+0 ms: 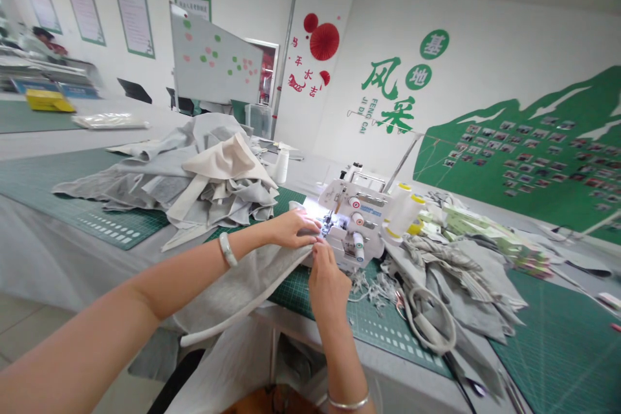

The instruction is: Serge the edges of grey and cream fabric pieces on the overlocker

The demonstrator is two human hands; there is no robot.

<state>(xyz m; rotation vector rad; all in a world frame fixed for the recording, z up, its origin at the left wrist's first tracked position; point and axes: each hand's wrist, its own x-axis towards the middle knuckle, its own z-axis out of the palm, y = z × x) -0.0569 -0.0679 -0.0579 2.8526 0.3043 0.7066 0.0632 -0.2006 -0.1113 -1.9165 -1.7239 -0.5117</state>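
Observation:
A white overlock sewing machine [361, 220] stands on a green cutting mat [388, 330], its lamp lit. A piece of grey fabric [242, 288] runs from the machine's needle area down over the table edge. My left hand [294, 228] lies flat on this fabric right at the presser foot, fingers stretched out. My right hand [326, 281] is just in front of the machine, fingers closed in a pinch on the fabric's edge. Both wrists carry silver bangles.
A heap of grey and cream fabric pieces [194, 174] lies at the left on another green mat [68, 200]. More grey cloth [460, 284], scraps and a white cord lie right of the machine. Thread cones [405, 210] stand behind it. A whiteboard and a distant person are at the back.

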